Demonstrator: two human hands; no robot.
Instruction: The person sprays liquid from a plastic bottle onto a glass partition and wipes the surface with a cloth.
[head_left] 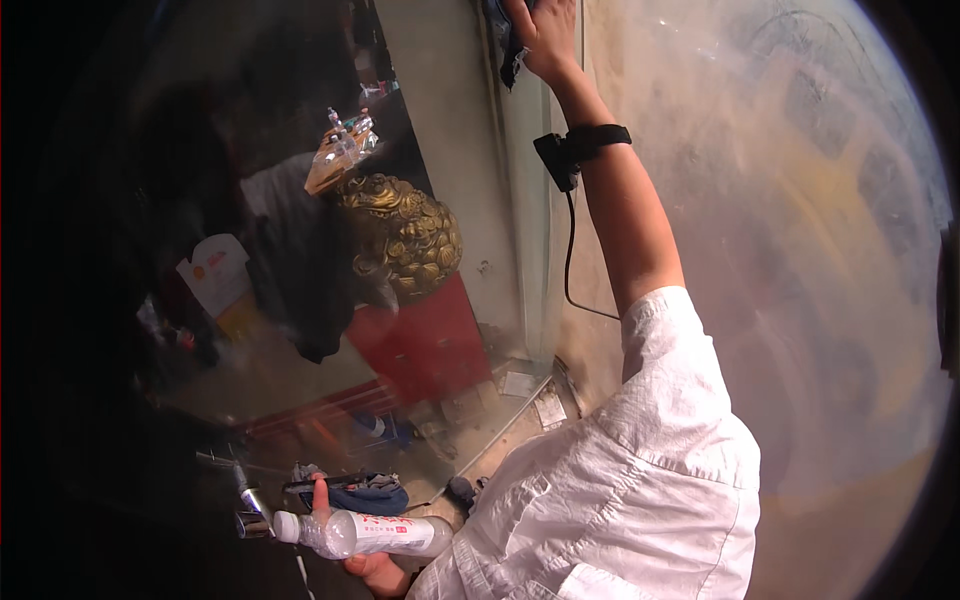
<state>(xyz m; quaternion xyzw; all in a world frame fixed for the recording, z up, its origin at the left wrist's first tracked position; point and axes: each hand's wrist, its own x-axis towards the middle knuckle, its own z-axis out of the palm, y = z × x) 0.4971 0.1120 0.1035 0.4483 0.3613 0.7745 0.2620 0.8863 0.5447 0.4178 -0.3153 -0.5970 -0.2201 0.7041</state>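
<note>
My right hand (548,38) is raised at the top edge, its fingers closed on a dark cloth (508,50) held against a pale vertical frame (530,200). Part of that hand and of the cloth is cut off by the picture's edge. Low in the view, my left hand (378,573) grips a clear plastic bottle (385,534) with a white cap and a printed label. The bottle lies nearly level, cap pointing left, with one finger showing behind it. A black strap with a small device (580,150) circles my right wrist, and a thin cable hangs from it.
Hazy, smeared glass (800,300) spans the right side. Leftward, a golden toad statue (405,235) sits on a red stand (425,340), near a wooden tray (320,178) holding clear bottles. Below are a dark blue cloth bundle (370,497), a metal object (250,498) and scraps on a ledge.
</note>
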